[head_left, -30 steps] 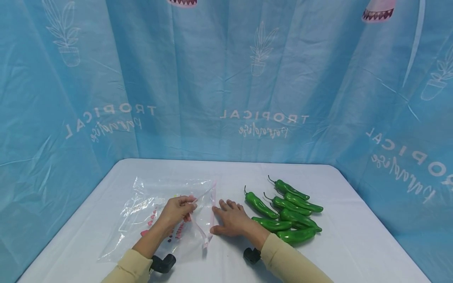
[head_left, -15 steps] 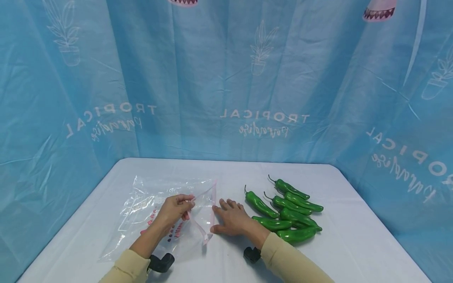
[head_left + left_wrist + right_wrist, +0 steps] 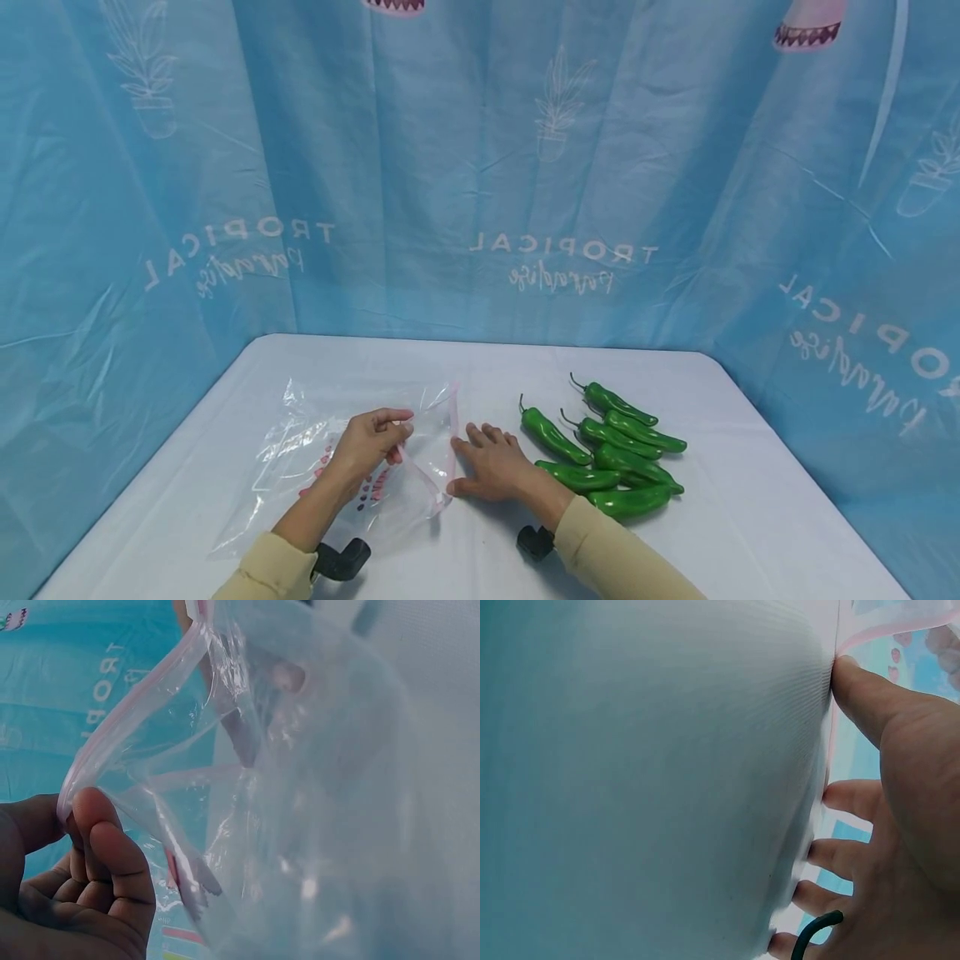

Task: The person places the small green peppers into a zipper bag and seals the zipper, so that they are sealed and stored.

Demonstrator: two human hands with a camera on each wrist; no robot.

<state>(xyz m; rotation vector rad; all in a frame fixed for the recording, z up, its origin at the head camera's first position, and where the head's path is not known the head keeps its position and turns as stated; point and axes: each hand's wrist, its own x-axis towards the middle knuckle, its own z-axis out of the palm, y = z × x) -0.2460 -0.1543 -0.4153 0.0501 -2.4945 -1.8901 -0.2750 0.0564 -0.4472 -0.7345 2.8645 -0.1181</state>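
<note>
A clear plastic zip bag (image 3: 300, 454) with pink edging and red print lies on the left half of the white table. My left hand (image 3: 367, 446) pinches the upper pink lip of its mouth between thumb and index finger, lifting it off the lower layer, so the mouth gapes toward the right. In the left wrist view the bag's pink zip strip (image 3: 120, 720) runs up from my left fingertips (image 3: 94, 806). My right hand (image 3: 491, 467) lies with fingers spread, its thumb and index fingertip on the lower pink edge of the bag mouth.
Several long green peppers (image 3: 633, 458) lie in a loose group right of my right hand, one stem (image 3: 814, 934) showing in the right wrist view. The white table (image 3: 765, 500) is enclosed by blue printed curtains (image 3: 562, 183) at the back and sides.
My left hand has drawn the upper lip slightly left, and the bag mouth gapes a little wider. My right hand stays in place; the peppers have not moved.
</note>
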